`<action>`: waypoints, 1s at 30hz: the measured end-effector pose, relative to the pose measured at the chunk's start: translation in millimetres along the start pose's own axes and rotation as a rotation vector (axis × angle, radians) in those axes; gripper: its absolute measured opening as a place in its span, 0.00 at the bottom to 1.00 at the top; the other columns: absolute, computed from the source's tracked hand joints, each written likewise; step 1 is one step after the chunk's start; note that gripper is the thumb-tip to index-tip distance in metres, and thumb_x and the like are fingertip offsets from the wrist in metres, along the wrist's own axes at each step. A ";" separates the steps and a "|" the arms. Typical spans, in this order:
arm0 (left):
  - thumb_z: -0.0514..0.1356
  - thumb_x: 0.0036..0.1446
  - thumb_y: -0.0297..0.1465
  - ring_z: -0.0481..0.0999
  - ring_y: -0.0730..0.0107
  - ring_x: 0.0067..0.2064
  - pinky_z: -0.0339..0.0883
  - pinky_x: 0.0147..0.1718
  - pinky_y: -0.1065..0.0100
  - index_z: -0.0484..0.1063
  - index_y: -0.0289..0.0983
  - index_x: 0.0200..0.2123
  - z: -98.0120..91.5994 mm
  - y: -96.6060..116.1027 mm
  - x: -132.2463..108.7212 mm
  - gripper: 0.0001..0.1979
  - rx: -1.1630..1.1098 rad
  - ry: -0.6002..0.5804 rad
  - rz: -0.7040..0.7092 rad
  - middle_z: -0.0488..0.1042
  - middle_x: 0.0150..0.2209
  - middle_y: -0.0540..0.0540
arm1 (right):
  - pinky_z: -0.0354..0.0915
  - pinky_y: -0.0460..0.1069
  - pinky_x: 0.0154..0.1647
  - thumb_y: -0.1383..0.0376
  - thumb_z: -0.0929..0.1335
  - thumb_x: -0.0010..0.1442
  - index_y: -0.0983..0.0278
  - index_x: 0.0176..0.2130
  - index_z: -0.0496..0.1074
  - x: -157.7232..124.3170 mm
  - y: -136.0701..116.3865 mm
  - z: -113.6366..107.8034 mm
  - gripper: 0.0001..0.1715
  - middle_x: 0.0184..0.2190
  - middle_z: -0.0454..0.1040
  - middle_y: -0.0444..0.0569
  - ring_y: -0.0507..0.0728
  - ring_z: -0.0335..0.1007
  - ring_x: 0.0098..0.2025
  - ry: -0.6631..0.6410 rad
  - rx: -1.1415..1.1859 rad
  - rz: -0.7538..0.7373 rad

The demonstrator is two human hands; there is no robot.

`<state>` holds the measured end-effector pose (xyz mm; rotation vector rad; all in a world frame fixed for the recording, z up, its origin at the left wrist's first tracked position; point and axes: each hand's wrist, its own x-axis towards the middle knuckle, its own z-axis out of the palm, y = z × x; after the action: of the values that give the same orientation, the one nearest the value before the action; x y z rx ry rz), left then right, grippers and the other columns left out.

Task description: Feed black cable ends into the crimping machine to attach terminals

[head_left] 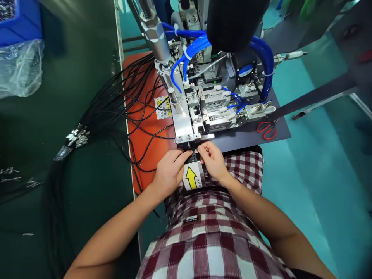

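Left hand: we see the person's left hand [170,170] palm down at the fixture's left side, fingers bent and close together, tips at the black guide [192,158]; we cannot tell whether they grip anything.
Right hand: we note the right hand [213,159] opposite, thumb and forefinger brought nearly together in a pinch; whether it has hold of the piece, we cannot tell.
Small metallic piece: we find the small metallic piece [195,151] at the guide, between the two sets of fingertips; too small for us to make out its shape.
Arrow label: just below, we see a white label [193,176] with a yellow arrow pointing toward the machine.
Machine: we have its silver front plate [183,128] just beyond the hands, blue tubes [200,44] looping above.
Cables: we see black cables [136,77] fanned across the orange board [158,151], one reaching the left hand; metallic ends [78,135] gathered on the green table [95,209].
Scissors: we spot red-handled scissors [271,124] on the grey plate [280,133], right of the machine.
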<state>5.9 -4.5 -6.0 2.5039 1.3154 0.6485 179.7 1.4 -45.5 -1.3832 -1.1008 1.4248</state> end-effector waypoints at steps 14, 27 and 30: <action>0.49 0.63 0.25 0.68 0.64 0.37 0.66 0.34 0.66 0.73 0.34 0.49 4.1 2.8 3.0 0.16 0.048 -0.019 -0.008 0.68 0.34 0.43 | 0.55 0.45 0.23 0.47 0.66 0.58 0.62 0.28 0.63 5.8 5.6 2.8 0.22 0.16 0.61 0.36 0.48 0.57 0.19 -0.059 0.178 0.095; 0.52 0.63 0.25 0.66 0.53 0.54 0.64 0.53 0.52 0.63 0.33 0.60 -2.2 17.6 -48.4 0.22 0.234 0.016 -0.248 0.65 0.55 0.33 | 0.56 0.46 0.24 0.51 0.64 0.61 0.62 0.30 0.64 7.0 7.1 -0.3 0.18 0.18 0.62 0.37 0.49 0.61 0.21 -0.057 0.070 0.034; 0.52 0.64 0.25 0.66 0.52 0.55 0.63 0.55 0.52 0.60 0.33 0.62 -0.5 19.5 -49.3 0.23 0.261 -0.003 -0.234 0.66 0.56 0.33 | 0.57 0.46 0.25 0.52 0.64 0.63 0.62 0.31 0.64 4.7 5.8 -2.7 0.16 0.19 0.64 0.38 0.50 0.62 0.22 -0.025 -0.039 -0.019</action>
<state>-4.8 -56.1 -11.1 2.4841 1.7584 0.4454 182.3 4.5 -52.4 -1.3821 -1.1609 1.4173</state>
